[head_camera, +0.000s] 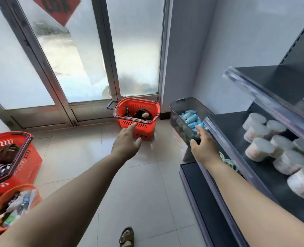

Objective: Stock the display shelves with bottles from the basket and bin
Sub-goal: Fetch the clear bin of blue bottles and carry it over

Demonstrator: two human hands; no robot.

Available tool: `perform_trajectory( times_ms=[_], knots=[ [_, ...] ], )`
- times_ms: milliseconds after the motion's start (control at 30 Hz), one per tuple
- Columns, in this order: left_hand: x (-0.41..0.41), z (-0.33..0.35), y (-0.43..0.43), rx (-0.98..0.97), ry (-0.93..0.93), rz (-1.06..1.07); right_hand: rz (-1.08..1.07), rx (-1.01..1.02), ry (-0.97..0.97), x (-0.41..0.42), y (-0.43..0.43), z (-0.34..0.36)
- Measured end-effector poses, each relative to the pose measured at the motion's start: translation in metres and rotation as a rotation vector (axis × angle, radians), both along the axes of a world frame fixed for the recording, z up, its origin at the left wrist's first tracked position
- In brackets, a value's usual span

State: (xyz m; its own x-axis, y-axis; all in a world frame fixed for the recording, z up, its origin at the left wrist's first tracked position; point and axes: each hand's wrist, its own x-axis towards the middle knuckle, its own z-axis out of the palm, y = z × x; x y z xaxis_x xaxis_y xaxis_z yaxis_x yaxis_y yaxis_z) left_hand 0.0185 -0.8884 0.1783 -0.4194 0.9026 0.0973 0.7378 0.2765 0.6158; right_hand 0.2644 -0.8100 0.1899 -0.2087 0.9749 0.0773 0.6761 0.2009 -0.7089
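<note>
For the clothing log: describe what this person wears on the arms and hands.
Nothing. Both forearms are bare as far as the frame shows, with no sleeves in view. The left hand and right hand have no gloves, and no rings, watch or bracelets are visible. A sandal shows on one foot.

Left arm: bare, stretched forward; left hand (126, 142) palm down, index finger extended, thumb spread, holding nothing. Right arm: bare, stretched forward; right hand (204, 146) palm down, fingers (199, 130) loosely spread, holding nothing. One sandalled foot (126, 236) below.
</note>
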Motion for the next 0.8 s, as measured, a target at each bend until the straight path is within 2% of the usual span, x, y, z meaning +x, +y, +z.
perform_trajectory(
  times_ms=[300,567,800],
  knots=[
    [-0.095,0.001,0.155,0.008,0.017,-0.168,-0.165,-0.049,0.050,-0.085,0.112,-0.019],
    [-0.096,-0.032,0.292,-0.061,0.007,-0.302,-0.302,-0.088,0.022,-0.084,0.210,-0.039],
    [-0.087,-0.044,0.407,-0.114,0.006,-0.319,-0.348,-0.123,0.024,-0.085,0.318,-0.052]
  ],
)
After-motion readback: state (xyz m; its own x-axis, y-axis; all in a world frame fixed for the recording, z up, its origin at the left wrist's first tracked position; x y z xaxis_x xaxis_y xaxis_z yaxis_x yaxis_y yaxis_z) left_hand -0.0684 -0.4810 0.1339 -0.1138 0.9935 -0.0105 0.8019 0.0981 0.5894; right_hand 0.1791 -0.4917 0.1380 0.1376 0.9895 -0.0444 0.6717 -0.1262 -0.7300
